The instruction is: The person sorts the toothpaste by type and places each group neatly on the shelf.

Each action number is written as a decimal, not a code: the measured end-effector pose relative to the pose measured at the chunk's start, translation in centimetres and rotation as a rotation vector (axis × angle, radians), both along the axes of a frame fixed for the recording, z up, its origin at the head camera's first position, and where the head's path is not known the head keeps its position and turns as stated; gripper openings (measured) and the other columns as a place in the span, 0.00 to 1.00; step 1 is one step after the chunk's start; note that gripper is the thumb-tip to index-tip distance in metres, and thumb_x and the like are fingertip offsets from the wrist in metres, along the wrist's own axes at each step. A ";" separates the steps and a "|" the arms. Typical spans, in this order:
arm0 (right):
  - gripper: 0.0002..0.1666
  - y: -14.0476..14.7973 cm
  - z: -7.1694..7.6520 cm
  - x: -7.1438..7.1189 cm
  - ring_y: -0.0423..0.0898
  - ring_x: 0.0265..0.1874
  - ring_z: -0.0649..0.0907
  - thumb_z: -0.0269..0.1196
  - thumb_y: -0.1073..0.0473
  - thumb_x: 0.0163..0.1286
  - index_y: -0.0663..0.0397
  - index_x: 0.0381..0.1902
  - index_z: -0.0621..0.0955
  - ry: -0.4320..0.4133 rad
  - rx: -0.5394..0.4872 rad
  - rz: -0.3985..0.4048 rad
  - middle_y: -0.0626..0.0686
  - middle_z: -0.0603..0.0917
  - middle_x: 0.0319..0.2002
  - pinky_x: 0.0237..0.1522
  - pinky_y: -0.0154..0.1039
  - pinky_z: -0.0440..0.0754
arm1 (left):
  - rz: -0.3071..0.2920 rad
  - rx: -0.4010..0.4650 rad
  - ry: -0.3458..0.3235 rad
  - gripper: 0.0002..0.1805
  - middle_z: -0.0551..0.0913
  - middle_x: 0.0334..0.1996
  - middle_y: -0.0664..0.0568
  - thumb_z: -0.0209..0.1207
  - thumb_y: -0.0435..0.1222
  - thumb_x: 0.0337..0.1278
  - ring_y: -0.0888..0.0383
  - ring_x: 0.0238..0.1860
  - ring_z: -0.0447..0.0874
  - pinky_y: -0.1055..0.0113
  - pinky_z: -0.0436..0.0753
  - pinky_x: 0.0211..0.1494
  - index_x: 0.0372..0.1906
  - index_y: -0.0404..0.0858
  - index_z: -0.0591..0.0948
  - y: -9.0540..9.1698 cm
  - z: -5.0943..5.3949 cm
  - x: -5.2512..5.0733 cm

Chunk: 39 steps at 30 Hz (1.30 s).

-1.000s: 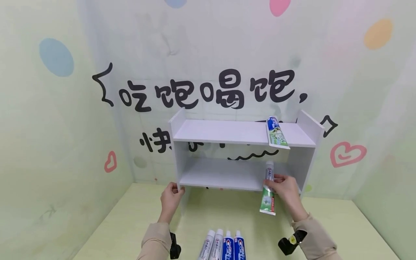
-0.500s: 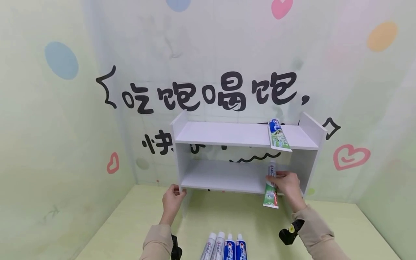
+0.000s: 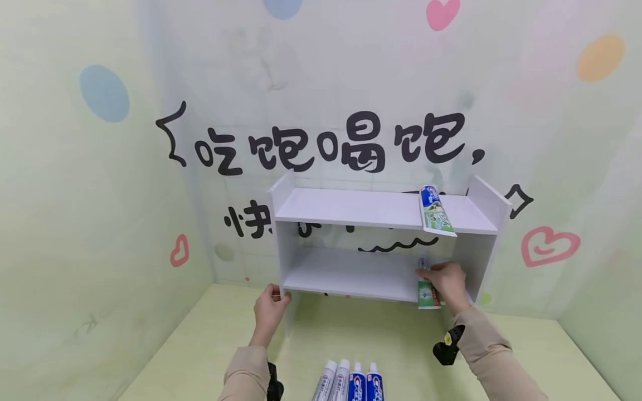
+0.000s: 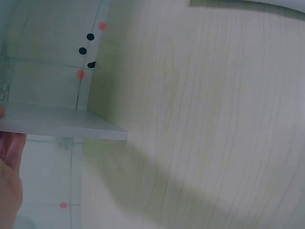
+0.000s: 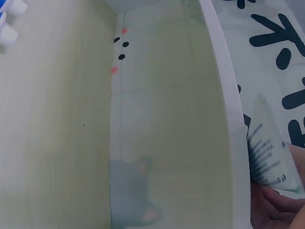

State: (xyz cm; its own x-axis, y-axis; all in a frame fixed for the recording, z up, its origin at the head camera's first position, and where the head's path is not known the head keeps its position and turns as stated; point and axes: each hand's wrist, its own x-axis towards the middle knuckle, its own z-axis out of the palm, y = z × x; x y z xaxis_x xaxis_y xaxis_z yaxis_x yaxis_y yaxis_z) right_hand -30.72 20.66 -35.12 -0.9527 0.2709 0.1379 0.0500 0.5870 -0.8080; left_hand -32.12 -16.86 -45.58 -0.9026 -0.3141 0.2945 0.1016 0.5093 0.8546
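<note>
My right hand (image 3: 450,283) holds a green and silver toothpaste tube (image 3: 428,296) at the right part of the white rack's lower shelf (image 3: 346,273). The tube's bottom end sticks out past the shelf's front edge; my fingers cover its middle. In the right wrist view the tube (image 5: 271,155) shows pale with printed text, beside the shelf edge (image 5: 231,119). At the rack's left side panel (image 3: 278,250), my left hand (image 3: 269,312) grips the front edge between thumb and fingers. The left wrist view shows that hand (image 4: 9,186) at the panel (image 4: 71,126).
A blue and green Crest toothpaste tube (image 3: 435,211) lies on the top shelf (image 3: 351,206), overhanging its front. On the table before the rack are two silver tubes (image 3: 332,381) and two blue Crest tubes (image 3: 375,384), side by side. A printed wall stands behind.
My right hand has pushed the green and silver tube farther back onto the lower shelf, so less of it overhangs. My left hand stays on the side panel. The view has shifted slightly.
</note>
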 end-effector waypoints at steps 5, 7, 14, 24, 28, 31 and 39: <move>0.27 0.2 0.1 -0.1 0.47 0.22 0.78 0.67 0.54 0.51 0.76 0.37 0.77 0.020 0.068 0.015 0.68 0.82 0.31 0.24 0.34 0.73 | -0.004 -0.003 -0.004 0.09 0.84 0.33 0.41 0.60 0.33 0.49 0.51 0.35 0.83 0.64 0.80 0.33 0.34 0.33 0.76 0.1 0.0 -0.1; 0.28 0.2 0.2 0.0 0.50 0.25 0.79 0.66 0.54 0.52 0.77 0.38 0.76 0.015 0.083 0.031 0.69 0.81 0.33 0.26 0.36 0.74 | -0.005 -0.002 -0.003 0.09 0.84 0.33 0.40 0.60 0.33 0.49 0.51 0.35 0.83 0.64 0.80 0.33 0.34 0.33 0.76 0.1 0.2 -0.1; 0.35 0.7 0.4 0.3 0.56 0.34 0.79 0.64 0.51 0.55 0.80 0.46 0.71 -0.042 0.078 0.070 0.73 0.77 0.42 0.31 0.40 0.77 | 0.005 -0.011 0.001 0.09 0.84 0.34 0.40 0.59 0.34 0.48 0.50 0.35 0.84 0.63 0.81 0.34 0.34 0.33 0.76 0.2 0.3 -0.1; 0.37 0.1 0.7 2.1 0.60 0.50 0.77 0.63 0.48 0.57 0.71 0.56 0.69 0.029 0.043 0.082 0.70 0.75 0.53 0.48 0.48 0.76 | -0.005 -0.008 0.012 0.09 0.84 0.34 0.39 0.59 0.33 0.48 0.49 0.36 0.84 0.63 0.81 0.34 0.34 0.32 0.76 0.1 0.2 -0.2; 0.34 -0.8 0.3 3.2 0.58 0.50 0.79 0.64 0.50 0.57 0.68 0.54 0.71 0.120 -0.025 0.077 0.68 0.78 0.51 0.48 0.44 0.78 | -0.007 0.000 0.019 0.08 0.84 0.34 0.39 0.59 0.33 0.49 0.48 0.36 0.84 0.62 0.82 0.35 0.34 0.32 0.76 0.1 0.2 -0.2; 0.32 -1.5 -0.2 4.0 0.56 0.48 0.80 0.66 0.51 0.56 0.67 0.52 0.73 0.166 -0.081 0.086 0.67 0.79 0.49 0.43 0.32 0.79 | -0.013 0.010 0.006 0.09 0.84 0.35 0.39 0.59 0.33 0.49 0.49 0.37 0.84 0.62 0.82 0.35 0.34 0.33 0.76 0.1 0.1 -0.1; 0.33 -3.7 -1.3 6.4 0.56 0.48 0.80 0.68 0.56 0.53 0.67 0.53 0.72 0.214 -0.256 0.135 0.66 0.78 0.50 0.39 0.18 0.74 | 0.001 0.009 0.006 0.09 0.84 0.34 0.39 0.59 0.34 0.48 0.48 0.36 0.84 0.62 0.82 0.35 0.34 0.33 0.76 0.1 0.0 0.0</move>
State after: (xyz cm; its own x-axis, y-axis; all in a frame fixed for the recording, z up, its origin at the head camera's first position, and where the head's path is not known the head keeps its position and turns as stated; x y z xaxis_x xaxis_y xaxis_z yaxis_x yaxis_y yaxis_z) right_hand -24.34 16.91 -36.45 -0.9391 0.1958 0.2826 -0.2010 0.3542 -0.9133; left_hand -32.10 -16.81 -45.61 -0.9006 -0.3175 0.2967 0.1062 0.5013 0.8587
